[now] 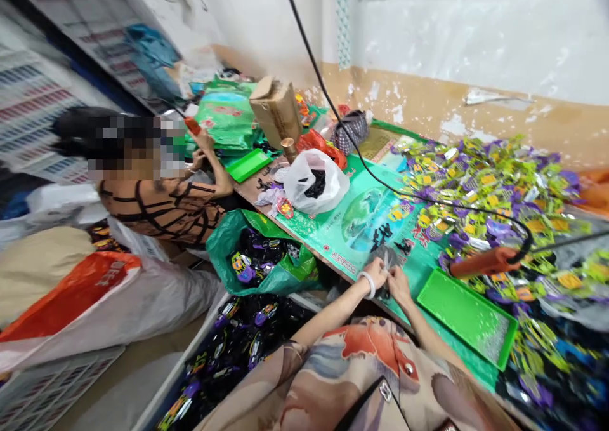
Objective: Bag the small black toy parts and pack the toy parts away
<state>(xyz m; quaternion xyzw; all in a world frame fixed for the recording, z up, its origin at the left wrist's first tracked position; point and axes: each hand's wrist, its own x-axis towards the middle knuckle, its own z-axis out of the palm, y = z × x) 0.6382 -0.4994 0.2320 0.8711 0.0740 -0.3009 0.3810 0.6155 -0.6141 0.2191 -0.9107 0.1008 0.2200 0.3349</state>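
Single head-worn view, tilted and looking forward and down from close above the person's own hands (pixel 387 278) at the near edge of the tabletop (pixel 361 228), facing across it toward the wall (pixel 476 44), with a co-worker (pixel 157 196) off left.

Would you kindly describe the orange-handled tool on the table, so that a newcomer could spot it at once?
Start at the long table covered in green printed sheeting and look to its right side, at the heap of purple and yellow packets. At the heap's near edge, just above the shallow bright green plastic tray, lies the orange-handled tool. It alone has a black cable trailing upward.
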